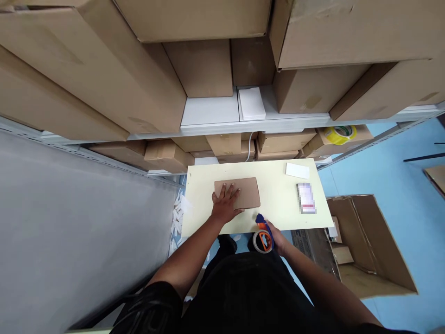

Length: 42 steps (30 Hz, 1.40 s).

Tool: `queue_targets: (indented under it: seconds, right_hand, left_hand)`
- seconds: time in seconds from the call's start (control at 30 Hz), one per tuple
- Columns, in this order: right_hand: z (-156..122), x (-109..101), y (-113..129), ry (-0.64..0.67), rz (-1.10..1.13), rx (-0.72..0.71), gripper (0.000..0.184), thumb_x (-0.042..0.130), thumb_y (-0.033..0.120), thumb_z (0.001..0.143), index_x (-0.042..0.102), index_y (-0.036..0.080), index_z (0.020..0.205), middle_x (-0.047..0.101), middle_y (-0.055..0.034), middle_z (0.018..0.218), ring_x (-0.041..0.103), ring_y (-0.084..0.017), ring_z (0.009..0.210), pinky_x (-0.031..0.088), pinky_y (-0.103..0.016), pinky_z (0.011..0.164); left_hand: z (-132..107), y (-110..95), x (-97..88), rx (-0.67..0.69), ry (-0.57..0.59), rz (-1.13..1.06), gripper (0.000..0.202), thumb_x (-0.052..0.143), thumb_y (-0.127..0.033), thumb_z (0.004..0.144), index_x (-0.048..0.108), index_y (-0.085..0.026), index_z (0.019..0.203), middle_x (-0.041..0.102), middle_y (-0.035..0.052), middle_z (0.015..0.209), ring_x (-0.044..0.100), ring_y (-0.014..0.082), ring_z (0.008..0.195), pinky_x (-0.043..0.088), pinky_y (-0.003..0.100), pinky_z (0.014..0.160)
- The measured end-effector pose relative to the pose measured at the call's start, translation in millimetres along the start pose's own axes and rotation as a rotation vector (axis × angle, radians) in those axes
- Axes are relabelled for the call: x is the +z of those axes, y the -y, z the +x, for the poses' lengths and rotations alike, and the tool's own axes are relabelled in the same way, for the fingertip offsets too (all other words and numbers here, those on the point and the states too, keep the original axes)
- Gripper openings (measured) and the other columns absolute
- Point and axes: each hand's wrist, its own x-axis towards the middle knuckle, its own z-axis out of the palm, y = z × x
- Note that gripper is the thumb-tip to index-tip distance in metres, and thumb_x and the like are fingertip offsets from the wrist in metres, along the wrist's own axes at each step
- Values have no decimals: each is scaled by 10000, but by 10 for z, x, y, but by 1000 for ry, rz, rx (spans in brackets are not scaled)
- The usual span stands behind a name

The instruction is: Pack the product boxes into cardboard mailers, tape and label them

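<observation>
My left hand (225, 202) lies flat with spread fingers on a small brown cardboard box (248, 192), on the pale yellow table (274, 185). At the table's front edge, my right hand (275, 237) is closed around a blue and orange tape dispenser (263, 226), which carries a roll of tape. The dispenser's blue head is a little to the right of and below the box, apart from it. Toward the table's right side lie a white rectangular piece (297, 170) and a phone-like object (306, 198) whose face is blurred out.
Shelves (208, 127) stacked with large cardboard boxes (222, 18) stand behind the table. A roll of yellow tape (340, 134) rests on a lower-shelf box. An open carton (375, 241) sits on the floor at right. White scraps (178, 215) lie at left, near the grey wall (86, 232).
</observation>
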Motion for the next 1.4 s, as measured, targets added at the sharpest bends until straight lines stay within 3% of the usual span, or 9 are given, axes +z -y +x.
queue_targets:
  seconds: [0.1,0.13,0.3,0.63,0.87,1.1,1.17,1.3,1.4]
  right_hand:
    - [56,129,316,-10,-277,-43,568,598,698,894,732,169,1050,786,-81,896,732,-207,802,575,-306,765]
    - [94,140,469,-38,-447,3,583,570,722,894,728,180,1041,785,-73,889,726,-200,776,574,-302,737]
    - [280,73,1042,-144,-756,84,575,724,706,772,726,137,852,750,-114,748,700,-242,668,533,-329,630]
    - [283,265,1306,-265,-1208,-9,562,797,713,668,672,167,631,674,-103,622,675,-259,664,436,-307,565]
    - [281,88,1246,-195,-1074,32,550,775,691,724,695,147,693,692,-92,614,654,-211,546,461,-292,521]
    - [282,42,1111,-244,-766,-55,585,605,713,881,711,138,886,723,-94,677,678,-185,589,502,-248,517]
    - [381,68,1242,-252,-690,-83,595,570,715,904,710,137,937,735,-97,707,688,-184,611,520,-245,534]
    - [683,194,1663,-244,-603,-109,601,577,719,897,705,135,964,755,-106,778,701,-191,651,551,-261,581]
    - [875,337,1940,-237,-631,-98,627,682,744,802,708,127,906,744,-115,746,696,-221,654,545,-292,587]
  left_hand:
    - [-23,4,-6,37,10,17,952,581,-760,849,228,-371,1643,95,27,1747,-21,435,1586,195,744,1155]
    - [-28,12,-6,44,11,21,952,578,-761,850,226,-370,1643,92,26,1747,-23,435,1586,194,746,1153]
    - [-20,46,33,54,0,26,939,560,-757,861,225,-361,1645,88,32,1747,-24,431,1587,192,748,1151]
    - [-31,22,49,51,-22,15,911,561,-728,878,254,-336,1640,107,56,1742,-7,417,1591,180,769,1138]
    - [-39,-11,8,35,0,54,952,671,-619,844,230,-351,1644,94,53,1745,-27,419,1591,213,752,1135]
    - [-145,-339,-51,-195,48,-26,1009,646,-616,845,183,-245,1661,53,105,1748,29,445,1580,434,633,1030]
    - [-232,-356,-87,-134,90,-44,1067,718,-607,791,237,-190,1648,111,147,1736,117,458,1561,454,567,1047]
    - [-300,-188,-120,178,82,2,987,792,-483,776,341,-213,1612,319,147,1674,345,388,1481,364,500,1166]
    - [-213,-58,-73,272,7,32,970,778,-561,778,370,-254,1603,274,133,1696,242,400,1542,162,590,1252]
